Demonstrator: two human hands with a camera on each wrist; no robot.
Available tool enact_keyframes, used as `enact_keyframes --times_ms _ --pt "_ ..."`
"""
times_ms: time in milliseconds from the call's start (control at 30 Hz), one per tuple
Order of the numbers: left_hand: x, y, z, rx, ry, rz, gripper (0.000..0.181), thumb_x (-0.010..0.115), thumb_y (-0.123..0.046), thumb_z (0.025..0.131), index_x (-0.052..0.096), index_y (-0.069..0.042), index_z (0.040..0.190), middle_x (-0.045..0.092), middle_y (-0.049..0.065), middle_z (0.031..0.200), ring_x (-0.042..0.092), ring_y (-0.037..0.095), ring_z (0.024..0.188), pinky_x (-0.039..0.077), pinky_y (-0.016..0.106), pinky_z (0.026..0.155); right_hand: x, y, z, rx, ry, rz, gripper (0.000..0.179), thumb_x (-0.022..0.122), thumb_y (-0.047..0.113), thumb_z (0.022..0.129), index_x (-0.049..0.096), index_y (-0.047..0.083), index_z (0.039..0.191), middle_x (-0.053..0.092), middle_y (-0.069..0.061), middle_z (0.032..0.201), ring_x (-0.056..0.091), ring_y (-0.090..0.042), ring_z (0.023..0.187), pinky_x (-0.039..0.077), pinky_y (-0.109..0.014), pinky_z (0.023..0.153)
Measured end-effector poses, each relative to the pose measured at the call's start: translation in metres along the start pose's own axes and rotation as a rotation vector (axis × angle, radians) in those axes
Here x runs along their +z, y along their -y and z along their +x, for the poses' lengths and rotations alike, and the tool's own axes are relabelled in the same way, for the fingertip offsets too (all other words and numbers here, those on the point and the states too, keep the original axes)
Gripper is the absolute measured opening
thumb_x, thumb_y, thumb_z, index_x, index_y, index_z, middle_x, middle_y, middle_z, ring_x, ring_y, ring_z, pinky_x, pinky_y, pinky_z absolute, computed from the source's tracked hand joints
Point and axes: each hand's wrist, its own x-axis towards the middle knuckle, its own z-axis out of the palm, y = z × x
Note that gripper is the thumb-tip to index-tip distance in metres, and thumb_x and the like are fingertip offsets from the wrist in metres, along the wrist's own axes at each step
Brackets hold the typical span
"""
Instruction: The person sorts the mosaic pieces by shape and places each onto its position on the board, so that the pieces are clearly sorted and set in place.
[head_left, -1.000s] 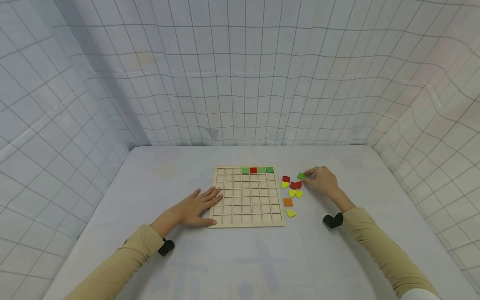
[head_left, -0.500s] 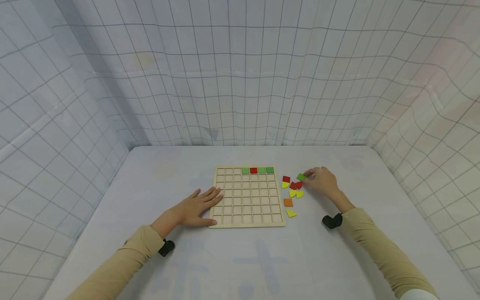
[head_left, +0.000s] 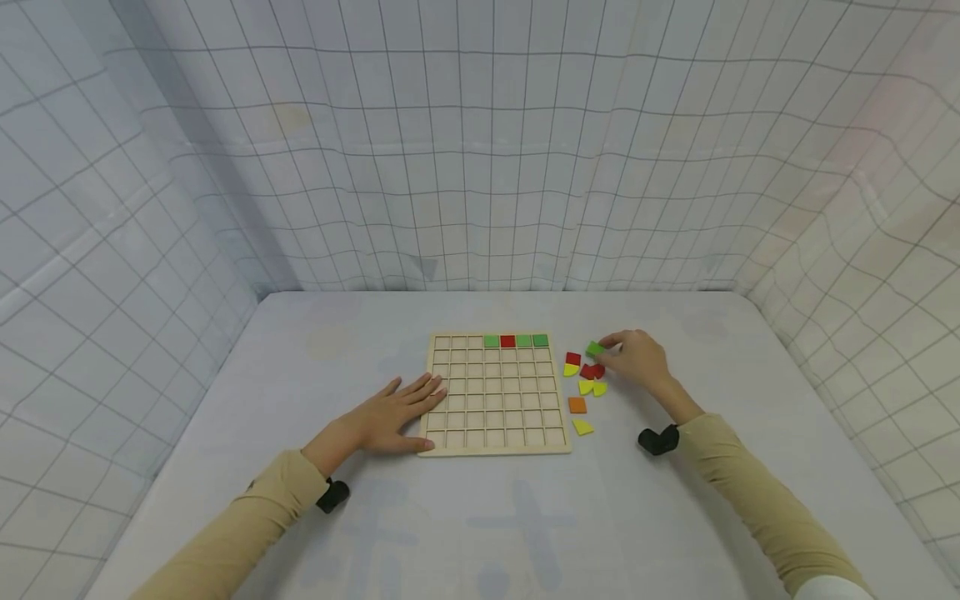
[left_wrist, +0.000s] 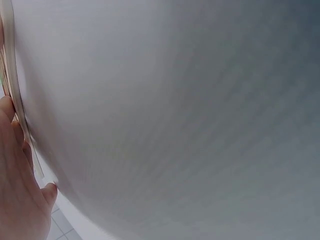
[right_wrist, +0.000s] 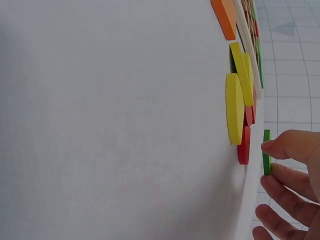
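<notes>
My right hand (head_left: pixel 637 358) pinches a green square tile (head_left: pixel 595 349) between thumb and fingers, to the right of the wooden grid board (head_left: pixel 495 386). In the right wrist view the green tile (right_wrist: pixel 266 152) is held edge-on, raised off the table. My left hand (head_left: pixel 393 417) lies spread with straight fingers on the board's left edge. Three green tiles and one red tile (head_left: pixel 507 341) fill cells at the right of the board's back row. In the left wrist view the left hand (left_wrist: pixel 22 185) shows at the board's edge.
Loose pieces lie right of the board: a red square (head_left: pixel 573 358), red rounded pieces (head_left: pixel 591 372), yellow rounded pieces (head_left: pixel 586 387), an orange square (head_left: pixel 577 405) and a yellow quarter-round piece (head_left: pixel 582 427). A white cloth with grid lines (head_left: pixel 480 167) hangs behind the table.
My right hand has moved slightly left and back with the green tile, lifting it from where it lay. The left hand has stayed in place on the board.
</notes>
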Motion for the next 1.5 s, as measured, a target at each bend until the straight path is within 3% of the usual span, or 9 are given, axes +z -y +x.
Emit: enact_keyframes --times_ms 500,767,1500 --pt "-0.001 -0.002 -0.001 -0.014 0.011 0.006 0.084 0.049 -0.061 0.091 0.017 -0.016 0.155 0.011 0.009 0.163 0.012 0.03 0.15 0.012 0.063 0.116 0.011 0.029 0.004 -0.057 0.013 0.054 0.029 0.07 0.027 0.083 0.075 0.008 0.105 0.073 -0.009 0.101 0.06 -0.024 0.084 0.043 -0.023 0.055" --pt "0.0 -0.002 -0.001 -0.005 0.005 -0.01 0.085 0.05 -0.061 0.091 0.017 -0.016 0.155 0.01 0.009 0.163 0.011 0.031 0.15 0.012 0.063 0.115 0.021 0.043 0.012 -0.128 0.014 0.048 0.029 0.074 0.028 0.082 0.075 0.009 0.104 0.073 -0.009 0.1 0.061 -0.018 0.074 0.042 -0.023 0.05" --pt "0.001 -0.001 -0.002 0.005 -0.004 -0.017 0.085 0.05 -0.06 0.092 0.017 -0.015 0.155 0.011 0.01 0.163 0.011 0.031 0.15 0.012 0.064 0.115 0.032 0.086 0.026 -0.205 0.068 0.078 0.029 0.074 0.028 0.082 0.075 0.011 0.105 0.073 -0.007 0.105 0.063 -0.019 0.083 0.047 -0.025 0.06"
